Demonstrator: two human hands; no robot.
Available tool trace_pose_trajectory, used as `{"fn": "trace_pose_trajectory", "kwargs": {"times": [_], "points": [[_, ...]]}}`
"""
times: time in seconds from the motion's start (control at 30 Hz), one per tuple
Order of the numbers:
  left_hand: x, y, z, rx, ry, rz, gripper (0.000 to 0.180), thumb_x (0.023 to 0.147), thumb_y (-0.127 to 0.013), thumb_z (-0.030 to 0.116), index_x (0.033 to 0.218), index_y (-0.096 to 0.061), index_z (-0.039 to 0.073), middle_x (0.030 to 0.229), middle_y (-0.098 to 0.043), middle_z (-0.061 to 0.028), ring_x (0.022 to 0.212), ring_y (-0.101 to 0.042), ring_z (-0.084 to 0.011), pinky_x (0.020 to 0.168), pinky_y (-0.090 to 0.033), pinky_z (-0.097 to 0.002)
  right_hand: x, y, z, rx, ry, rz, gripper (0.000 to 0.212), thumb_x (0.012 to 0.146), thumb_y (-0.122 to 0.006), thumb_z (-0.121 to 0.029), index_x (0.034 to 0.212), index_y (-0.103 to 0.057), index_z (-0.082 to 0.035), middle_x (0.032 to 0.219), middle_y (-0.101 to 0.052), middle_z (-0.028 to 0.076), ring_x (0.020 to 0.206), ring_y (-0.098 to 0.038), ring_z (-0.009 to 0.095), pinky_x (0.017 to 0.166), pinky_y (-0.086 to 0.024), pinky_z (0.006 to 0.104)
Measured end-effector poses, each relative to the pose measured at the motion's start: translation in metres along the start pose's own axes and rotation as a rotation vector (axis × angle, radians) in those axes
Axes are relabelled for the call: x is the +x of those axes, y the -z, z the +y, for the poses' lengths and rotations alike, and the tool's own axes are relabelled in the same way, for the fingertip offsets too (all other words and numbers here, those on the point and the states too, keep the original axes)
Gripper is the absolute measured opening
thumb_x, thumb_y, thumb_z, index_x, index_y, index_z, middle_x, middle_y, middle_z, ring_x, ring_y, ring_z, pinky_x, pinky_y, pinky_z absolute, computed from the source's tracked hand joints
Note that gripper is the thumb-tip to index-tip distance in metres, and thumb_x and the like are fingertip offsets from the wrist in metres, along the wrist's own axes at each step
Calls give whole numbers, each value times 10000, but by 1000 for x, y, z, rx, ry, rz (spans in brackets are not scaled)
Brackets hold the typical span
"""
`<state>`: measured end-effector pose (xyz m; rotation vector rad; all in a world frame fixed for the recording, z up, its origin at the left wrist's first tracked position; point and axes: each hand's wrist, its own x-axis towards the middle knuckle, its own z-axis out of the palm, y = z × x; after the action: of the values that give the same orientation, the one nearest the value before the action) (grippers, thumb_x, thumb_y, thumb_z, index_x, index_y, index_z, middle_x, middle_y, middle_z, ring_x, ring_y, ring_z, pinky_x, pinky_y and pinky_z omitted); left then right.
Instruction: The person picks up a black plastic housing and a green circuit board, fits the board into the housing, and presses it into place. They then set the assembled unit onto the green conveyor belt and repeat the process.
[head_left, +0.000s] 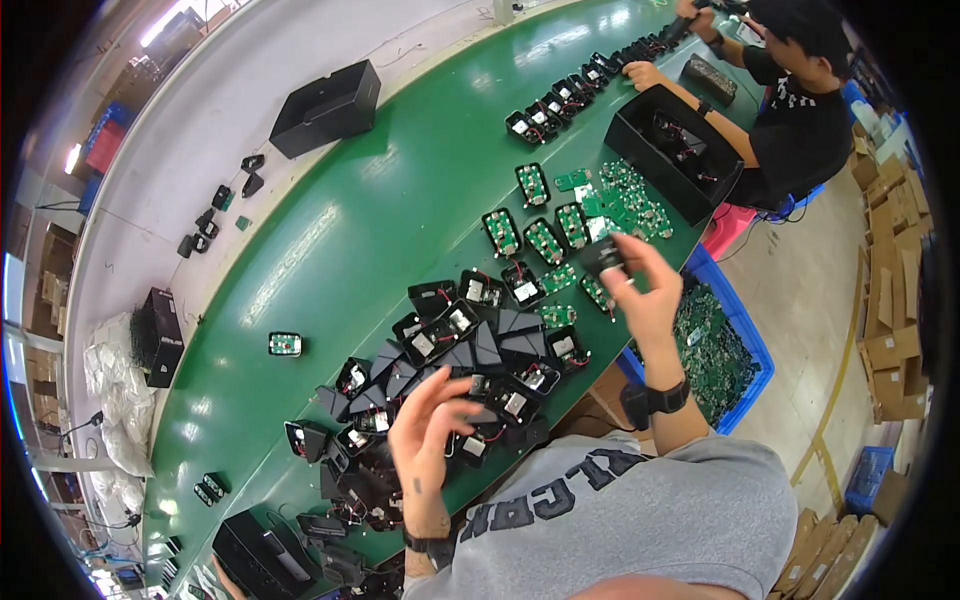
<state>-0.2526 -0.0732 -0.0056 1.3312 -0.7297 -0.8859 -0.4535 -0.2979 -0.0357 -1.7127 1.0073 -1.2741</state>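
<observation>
My right hand grips a small black plastic housing between thumb and fingers, above the table near several housings fitted with green circuit boards. My left hand is empty, its fingers apart and curved, over a heap of black housings. Many in that heap show whitish parts and red wires inside. Loose green circuit boards lie in a pile just beyond my right hand. One housing with a board stands alone to the left of the heap.
A blue crate full of circuit boards stands by the table's right edge. Black boxes rest at the far side, at lower left and beside a co-worker. A row of housings runs toward that person. Cardboard boxes line the floor.
</observation>
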Motion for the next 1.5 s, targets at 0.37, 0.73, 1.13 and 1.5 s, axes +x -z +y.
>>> {"fn": "trace_pose_trajectory", "kwargs": {"times": [0.37, 0.73, 1.13, 1.5], "points": [[18, -4, -19, -545, 32, -127, 615, 948, -582, 237, 1434, -246, 63, 1262, -518, -184, 1072, -627, -302, 824, -589, -423, -40, -100, -65, 161, 387, -590, 536, 628, -814, -141, 1137, -665, -62, 1130, -652, 117, 1096, -596, 283, 934, -489, 377], [-1, 26, -32, -468, 72, -46, 525, 952, -534, 142, 1381, -250, 39, 1107, -602, -175, 868, -690, -261, 582, -557, -269, -62, -122, -54, 492, 303, -648, 234, 721, -700, 20, 947, -735, -32, 1123, -640, 154, 1124, -549, 314, 951, -442, 415], [6, 23, -21, -510, 39, 72, 444, 859, -527, 65, 1269, -356, 47, 1113, -623, -184, 899, -687, -281, 621, -556, -282, -68, -126, -59, 509, 12, -544, 188, 738, -707, 98, 915, -702, 33, 955, -677, 144, 1034, -596, 264, 894, -479, 380], [9, 19, -19, -537, 29, 97, 414, 871, -509, 0, 1250, -347, 30, 1131, -605, -200, 952, -685, -279, 647, -577, -279, -60, -130, -48, 550, 77, -646, 105, 872, -621, -33, 934, -685, 23, 863, -668, 110, 1102, -557, 312, 924, -445, 409]]}}
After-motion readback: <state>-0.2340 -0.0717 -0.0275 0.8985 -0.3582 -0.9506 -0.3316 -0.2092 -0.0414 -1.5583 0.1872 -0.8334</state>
